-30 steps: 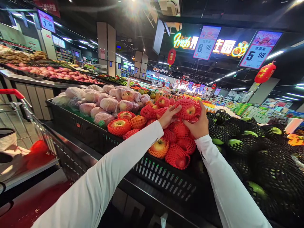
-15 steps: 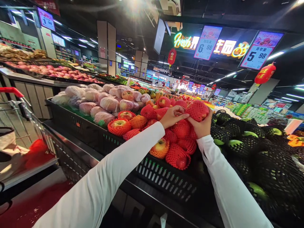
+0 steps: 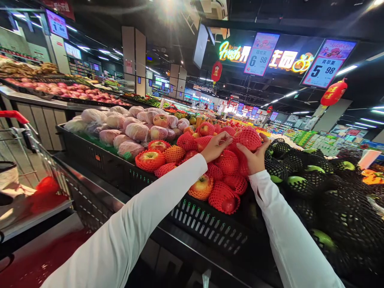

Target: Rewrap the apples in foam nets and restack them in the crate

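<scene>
An apple in a red foam net (image 3: 248, 138) rests on top of a pile of netted apples. My right hand (image 3: 255, 159) is beside it, thumb at the near left and fingers at the right, spread and loose around the fruit. Just left of that apple is my left hand (image 3: 214, 147), its fingers bent and slightly apart, with nothing visible in them. Beneath my hands lie several more apples in red nets (image 3: 226, 162). One apple in an orange net (image 3: 201, 187) shows its yellow-red skin at the crate's front.
A black slotted crate (image 3: 207, 228) holds the apples. Film-wrapped fruit (image 3: 137, 132) is heaped at its left. Green fruit in black nets (image 3: 300, 180) lies to the right. A shopping cart (image 3: 45, 152) stands at far left. Price signs (image 3: 261, 54) hang overhead.
My right hand's fingers have loosened from the netted apple, which sits in nearly the same spot. My left fingertips have drawn back slightly left, away from my right thumb.
</scene>
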{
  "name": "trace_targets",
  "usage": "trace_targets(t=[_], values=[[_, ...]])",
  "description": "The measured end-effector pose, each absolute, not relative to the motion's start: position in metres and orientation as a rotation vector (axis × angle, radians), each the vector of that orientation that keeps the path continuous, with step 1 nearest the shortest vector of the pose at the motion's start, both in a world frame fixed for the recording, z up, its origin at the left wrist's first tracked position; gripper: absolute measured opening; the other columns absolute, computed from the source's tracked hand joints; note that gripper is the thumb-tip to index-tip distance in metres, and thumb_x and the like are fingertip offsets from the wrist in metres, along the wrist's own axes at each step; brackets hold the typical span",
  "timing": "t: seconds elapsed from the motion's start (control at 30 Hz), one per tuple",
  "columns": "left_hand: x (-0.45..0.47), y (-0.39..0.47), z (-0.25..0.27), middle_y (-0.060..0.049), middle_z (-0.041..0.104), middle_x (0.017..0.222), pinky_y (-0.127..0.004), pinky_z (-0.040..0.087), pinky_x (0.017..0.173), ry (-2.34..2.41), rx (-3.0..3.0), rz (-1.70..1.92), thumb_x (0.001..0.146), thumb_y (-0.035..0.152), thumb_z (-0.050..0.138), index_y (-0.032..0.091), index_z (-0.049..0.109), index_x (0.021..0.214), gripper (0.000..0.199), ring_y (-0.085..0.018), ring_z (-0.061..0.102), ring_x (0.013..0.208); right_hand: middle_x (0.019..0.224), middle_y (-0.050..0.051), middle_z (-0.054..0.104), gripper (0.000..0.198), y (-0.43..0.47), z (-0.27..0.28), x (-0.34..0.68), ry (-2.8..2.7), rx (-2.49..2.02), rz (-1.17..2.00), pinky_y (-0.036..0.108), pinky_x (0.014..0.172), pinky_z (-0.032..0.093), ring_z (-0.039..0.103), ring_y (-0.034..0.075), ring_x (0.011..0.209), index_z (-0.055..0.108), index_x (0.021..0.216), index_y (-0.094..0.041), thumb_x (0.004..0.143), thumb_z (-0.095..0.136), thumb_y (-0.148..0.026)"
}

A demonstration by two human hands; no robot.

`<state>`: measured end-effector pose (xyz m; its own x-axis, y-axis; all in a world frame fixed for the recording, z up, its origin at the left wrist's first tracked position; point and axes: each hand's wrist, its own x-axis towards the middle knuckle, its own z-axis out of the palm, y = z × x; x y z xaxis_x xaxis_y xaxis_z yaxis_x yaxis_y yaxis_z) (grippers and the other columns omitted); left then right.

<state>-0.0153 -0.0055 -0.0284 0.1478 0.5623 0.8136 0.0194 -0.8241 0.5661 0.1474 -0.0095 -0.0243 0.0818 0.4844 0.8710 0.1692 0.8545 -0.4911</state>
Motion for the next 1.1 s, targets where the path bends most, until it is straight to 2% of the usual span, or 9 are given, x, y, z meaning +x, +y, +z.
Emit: trace_targets(t=[0.2, 0.37, 0.47, 0.6, 0.67, 0.8, 0.9, 0.97, 1.1], values=[[-0.017, -0.002, -0.028, 0.001, 0.048, 0.075, -0.028, 0.042, 0.078, 0.688, 2.007, 1.804, 0.096, 0.04, 0.048, 0.018, 0.045, 0.08, 0.027, -0.014, 0.048, 0.075, 0.125, 0.01, 0.042, 0.081, -0.013, -0.023, 0.147, -1.533, -0.593, 0.079, 0.046, 0.103, 0.045, 0.052, 0.024, 0.116, 0.03, 0.126, -0.023, 0.067, 0.078, -0.051], [-0.021, -0.005, -0.028, -0.006, 0.06, 0.094, -0.034, 0.047, 0.083, 0.615, 1.781, 1.807, 0.093, 0.04, 0.047, 0.018, 0.049, 0.083, 0.024, -0.019, 0.057, 0.094, 0.12, 0.01, 0.042, 0.076, -0.028, -0.016, 0.147, -1.512, -0.552, -0.279, 0.049, 0.104, 0.043, 0.051, 0.026, 0.112, 0.036, 0.119, -0.02, 0.064, 0.081, -0.048], [-0.021, -0.009, -0.03, -0.009, 0.061, 0.11, -0.038, 0.05, 0.088, 0.492, 1.707, 1.723, 0.092, 0.05, 0.049, 0.019, 0.052, 0.099, 0.033, -0.022, 0.058, 0.106, 0.12, 0.011, 0.044, 0.072, -0.035, -0.011, 0.146, -1.591, -0.521, -0.436, 0.052, 0.107, 0.041, 0.05, 0.027, 0.116, 0.038, 0.121, -0.019, 0.067, 0.079, -0.046], [-0.019, -0.01, -0.033, -0.011, 0.06, 0.125, -0.045, 0.035, 0.113, 0.347, 1.885, 1.6, 0.08, 0.057, 0.067, 0.017, 0.055, 0.119, 0.056, -0.027, 0.052, 0.124, 0.126, 0.012, 0.045, 0.066, -0.038, -0.009, 0.146, -1.765, -0.477, -0.513, 0.056, 0.111, 0.037, 0.045, 0.03, 0.126, 0.04, 0.123, -0.021, 0.071, 0.073, -0.044], [-0.018, -0.009, -0.034, -0.011, 0.059, 0.129, -0.047, 0.032, 0.115, 0.329, 1.903, 1.567, 0.078, 0.056, 0.07, 0.017, 0.055, 0.123, 0.061, -0.028, 0.051, 0.126, 0.131, 0.013, 0.043, 0.063, -0.037, -0.008, 0.147, -1.817, -0.474, -0.523, 0.058, 0.112, 0.034, 0.041, 0.031, 0.131, 0.042, 0.124, -0.022, 0.072, 0.071, -0.041], [-0.017, -0.006, -0.036, -0.01, 0.058, 0.128, -0.049, 0.038, 0.11, 0.299, 1.883, 1.603, 0.076, 0.05, 0.072, 0.02, 0.049, 0.13, 0.066, -0.028, 0.054, 0.121, 0.135, 0.013, 0.042, 0.059, -0.037, -0.007, 0.147, -1.867, -0.468, -0.522, 0.058, 0.113, 0.034, 0.039, 0.03, 0.133, 0.045, 0.127, -0.023, 0.076, 0.07, -0.038], [-0.018, -0.004, -0.036, -0.011, 0.053, 0.132, -0.048, 0.038, 0.11, 0.316, 1.953, 1.777, 0.074, 0.043, 0.073, 0.022, 0.041, 0.133, 0.07, -0.028, 0.052, 0.124, 0.139, 0.012, 0.041, 0.059, -0.037, -0.007, 0.146, -1.892, -0.468, -0.432, 0.056, 0.111, 0.039, 0.04, 0.029, 0.134, 0.045, 0.13, -0.024, 0.079, 0.07, -0.04], [-0.019, -0.004, -0.034, -0.012, 0.047, 0.137, -0.046, 0.036, 0.113, 0.436, 1.962, 1.999, 0.074, 0.037, 0.073, 0.022, 0.037, 0.133, 0.07, -0.028, 0.047, 0.13, 0.142, 0.012, 0.039, 0.066, -0.037, -0.007, 0.146, -1.855, -0.517, -0.317, 0.053, 0.104, 0.047, 0.043, 0.029, 0.131, 0.042, 0.134, -0.025, 0.079, 0.072, -0.047], [-0.028, -0.006, -0.023, -0.015, 0.038, 0.145, -0.04, 0.035, 0.115, 1.026, 1.648, 2.421, 0.08, 0.028, 0.069, 0.024, 0.022, 0.14, 0.077, -0.023, 0.043, 0.135, 0.145, 0.014, 0.037, 0.089, -0.041, -0.008, 0.146, -1.777, -0.6, -0.152, 0.047, 0.09, 0.056, 0.052, 0.028, 0.119, 0.034, 0.142, -0.025, 0.072, 0.075, -0.062]])
